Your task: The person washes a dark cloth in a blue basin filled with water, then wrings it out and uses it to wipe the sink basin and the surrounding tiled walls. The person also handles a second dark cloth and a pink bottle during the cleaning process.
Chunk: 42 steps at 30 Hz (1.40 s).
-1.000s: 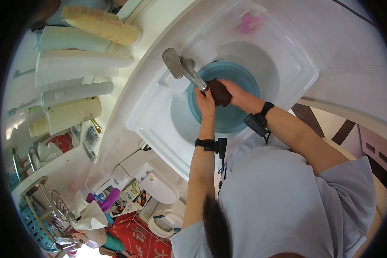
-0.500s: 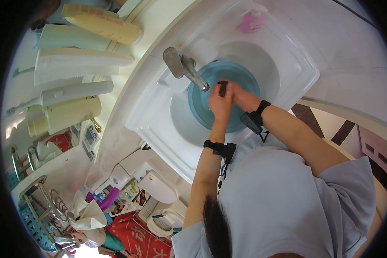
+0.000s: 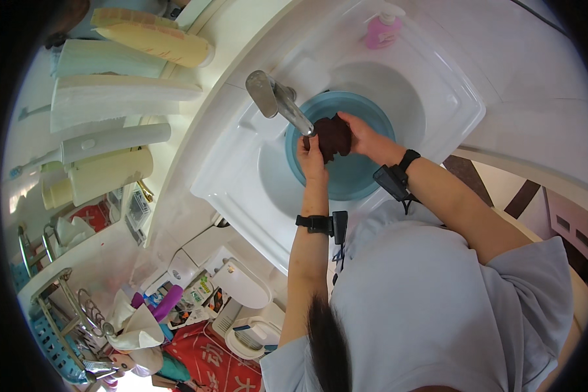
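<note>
A dark brown cloth (image 3: 334, 138) is spread between my two hands, just beneath the spout of the metal faucet (image 3: 281, 104). My left hand (image 3: 312, 160) grips its left edge, fingers closed on the fabric. On the other side, my right hand (image 3: 367, 140) pinches the upper right edge. Below the cloth sits a round blue basin (image 3: 353, 186) inside the white sink (image 3: 277, 189). Part of the basin is hidden by my hands and the cloth. Each wrist wears a black strap with a small black box.
A pink pump bottle (image 3: 382, 31) stands at the sink's far rim. Left of the sink, a shelf carries a yellow tube (image 3: 153, 40), a white electric toothbrush (image 3: 117, 140) and other toiletries. A white toilet (image 3: 240, 284) and a red printed cloth (image 3: 212, 353) lie lower left.
My hands have moved apart, the left one toward the left. The cloth, bunched between them before, is now opened out under the faucet.
</note>
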{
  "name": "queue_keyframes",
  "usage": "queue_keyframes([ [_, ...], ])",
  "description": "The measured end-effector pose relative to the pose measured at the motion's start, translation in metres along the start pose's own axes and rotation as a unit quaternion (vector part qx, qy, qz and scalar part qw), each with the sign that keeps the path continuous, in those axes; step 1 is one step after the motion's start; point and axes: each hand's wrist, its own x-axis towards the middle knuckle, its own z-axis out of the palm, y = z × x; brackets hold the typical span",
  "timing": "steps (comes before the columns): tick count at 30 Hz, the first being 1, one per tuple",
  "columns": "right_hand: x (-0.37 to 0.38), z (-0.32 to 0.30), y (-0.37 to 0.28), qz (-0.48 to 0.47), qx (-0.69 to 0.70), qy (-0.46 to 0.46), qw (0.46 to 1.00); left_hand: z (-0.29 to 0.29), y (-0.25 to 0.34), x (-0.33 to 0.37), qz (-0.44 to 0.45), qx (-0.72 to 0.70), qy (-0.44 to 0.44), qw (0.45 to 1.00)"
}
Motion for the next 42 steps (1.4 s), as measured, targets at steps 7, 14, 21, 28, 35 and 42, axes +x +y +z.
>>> queue_keyframes([
  [7, 0.01, -0.011, 0.004, 0.05, 0.033, -0.169, 0.984, 0.039, -0.005, -0.022, 0.421, 0.44, -0.014, 0.793],
  [14, 0.034, -0.002, 0.032, -0.094, -0.041, -0.125, 0.987, 0.023, -0.001, 0.025, 0.126, 0.257, 0.076, 0.955],
  [21, -0.004, 0.019, 0.013, -0.008, -0.044, -0.001, 0.999, 0.0, -0.004, 0.016, 0.256, 0.262, 0.035, 0.93],
  [28, 0.046, -0.028, 0.026, -0.113, -0.088, -0.243, 0.96, 0.052, 0.011, -0.028, 0.43, 0.461, 0.008, 0.776],
  [35, 0.007, 0.005, 0.012, 0.035, -0.012, -0.068, 0.997, 0.011, 0.002, 0.022, 0.228, 0.244, 0.029, 0.942],
  [42, 0.023, -0.027, 0.002, -0.089, -0.068, -0.097, 0.989, 0.009, -0.024, -0.006, 0.216, 0.284, 0.002, 0.934],
])
